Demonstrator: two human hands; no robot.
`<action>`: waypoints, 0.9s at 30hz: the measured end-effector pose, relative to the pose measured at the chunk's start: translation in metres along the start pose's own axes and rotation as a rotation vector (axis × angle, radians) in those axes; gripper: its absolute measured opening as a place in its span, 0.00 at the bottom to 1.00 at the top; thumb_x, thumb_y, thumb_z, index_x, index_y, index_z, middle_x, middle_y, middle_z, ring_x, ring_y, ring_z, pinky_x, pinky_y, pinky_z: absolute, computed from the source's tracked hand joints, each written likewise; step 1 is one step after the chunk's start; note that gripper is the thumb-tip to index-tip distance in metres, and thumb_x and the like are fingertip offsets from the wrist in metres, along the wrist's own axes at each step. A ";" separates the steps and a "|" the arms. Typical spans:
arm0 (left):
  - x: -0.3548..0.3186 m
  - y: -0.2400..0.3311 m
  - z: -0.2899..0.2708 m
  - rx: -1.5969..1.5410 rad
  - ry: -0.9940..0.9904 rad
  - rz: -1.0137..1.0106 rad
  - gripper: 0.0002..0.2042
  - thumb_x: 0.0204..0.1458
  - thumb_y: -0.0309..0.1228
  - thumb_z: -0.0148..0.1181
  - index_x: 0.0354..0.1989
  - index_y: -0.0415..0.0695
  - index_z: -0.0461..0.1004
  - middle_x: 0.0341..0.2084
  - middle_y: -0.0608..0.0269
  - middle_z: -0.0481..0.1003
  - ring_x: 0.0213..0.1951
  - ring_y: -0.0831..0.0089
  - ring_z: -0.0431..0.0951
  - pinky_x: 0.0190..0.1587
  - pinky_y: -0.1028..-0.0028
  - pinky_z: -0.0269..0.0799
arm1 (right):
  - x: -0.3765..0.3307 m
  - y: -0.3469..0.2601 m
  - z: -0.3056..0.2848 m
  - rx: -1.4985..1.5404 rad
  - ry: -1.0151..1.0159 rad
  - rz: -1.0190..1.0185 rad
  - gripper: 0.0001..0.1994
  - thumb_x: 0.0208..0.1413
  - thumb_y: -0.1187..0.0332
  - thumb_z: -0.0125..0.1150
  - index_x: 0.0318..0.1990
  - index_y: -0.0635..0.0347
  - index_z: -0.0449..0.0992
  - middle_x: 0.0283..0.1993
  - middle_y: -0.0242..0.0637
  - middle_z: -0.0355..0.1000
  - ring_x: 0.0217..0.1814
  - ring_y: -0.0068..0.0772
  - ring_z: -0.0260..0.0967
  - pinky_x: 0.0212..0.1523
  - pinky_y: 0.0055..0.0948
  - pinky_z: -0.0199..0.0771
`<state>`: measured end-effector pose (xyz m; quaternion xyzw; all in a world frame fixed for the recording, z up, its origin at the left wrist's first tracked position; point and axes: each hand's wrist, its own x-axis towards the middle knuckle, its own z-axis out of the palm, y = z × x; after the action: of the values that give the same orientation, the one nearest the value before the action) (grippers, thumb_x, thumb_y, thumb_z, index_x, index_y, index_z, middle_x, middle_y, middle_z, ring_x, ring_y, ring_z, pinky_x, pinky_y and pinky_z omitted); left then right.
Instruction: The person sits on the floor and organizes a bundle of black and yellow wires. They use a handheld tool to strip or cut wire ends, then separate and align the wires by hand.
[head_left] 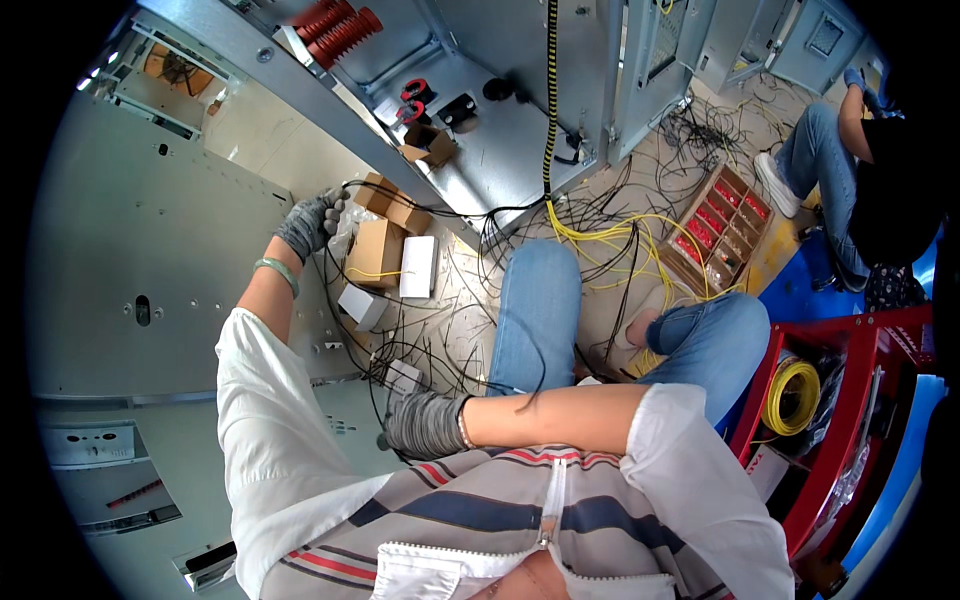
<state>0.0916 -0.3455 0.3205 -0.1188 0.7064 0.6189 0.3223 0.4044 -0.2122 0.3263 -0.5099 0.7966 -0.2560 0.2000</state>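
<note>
My left hand, in a grey knit glove, is stretched out at the left and closed on a thin black cable. From its fingertips the cable runs right to the lower edge of the open metal cabinet. A further length hangs below that hand and curves down toward my right hand. The right hand is gloved too, drawn in close to my chest, its fingers curled round the cable and partly hidden. Cardboard boxes and a white box stand on the floor beyond.
Loose black wires and yellow cables cover much of the floor. A wooden compartment tray holds small red parts. Another person sits at the right. A red rack bears a yellow coil. A large grey panel stands close on the left.
</note>
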 end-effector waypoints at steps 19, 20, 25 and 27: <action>-0.095 0.035 0.107 1.689 0.299 1.137 0.09 0.48 0.35 0.52 0.36 0.49 0.74 0.26 0.59 0.73 0.25 0.61 0.73 0.28 0.71 0.70 | -0.147 0.176 -0.034 -0.423 0.757 0.349 0.08 0.49 0.72 0.42 0.28 0.65 0.69 0.25 0.45 0.69 0.27 0.40 0.69 0.29 0.33 0.69; -0.100 0.034 0.114 1.653 0.281 1.145 0.08 0.48 0.34 0.52 0.35 0.49 0.74 0.26 0.59 0.73 0.25 0.61 0.74 0.28 0.71 0.70 | -0.164 0.190 -0.046 -0.109 0.709 0.704 0.10 0.49 0.68 0.44 0.29 0.63 0.71 0.28 0.44 0.70 0.31 0.41 0.69 0.34 0.35 0.69; -0.109 0.033 0.151 1.399 0.186 1.182 0.07 0.46 0.29 0.55 0.34 0.45 0.74 0.27 0.57 0.74 0.28 0.62 0.75 0.30 0.73 0.69 | -0.190 0.252 -0.008 0.175 0.810 1.039 0.13 0.49 0.62 0.47 0.35 0.58 0.73 0.33 0.44 0.71 0.37 0.42 0.68 0.41 0.33 0.67; -0.111 0.033 0.164 1.298 0.152 1.153 0.07 0.47 0.27 0.54 0.34 0.42 0.74 0.27 0.55 0.74 0.28 0.64 0.75 0.31 0.75 0.69 | -0.173 0.273 0.009 0.271 0.759 1.051 0.13 0.49 0.61 0.47 0.37 0.56 0.73 0.35 0.43 0.71 0.37 0.42 0.68 0.42 0.33 0.67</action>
<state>0.2080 -0.2080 0.4095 0.4235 0.8891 0.1509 -0.0855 0.2848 0.0393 0.1616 0.1018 0.9152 -0.3843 0.0664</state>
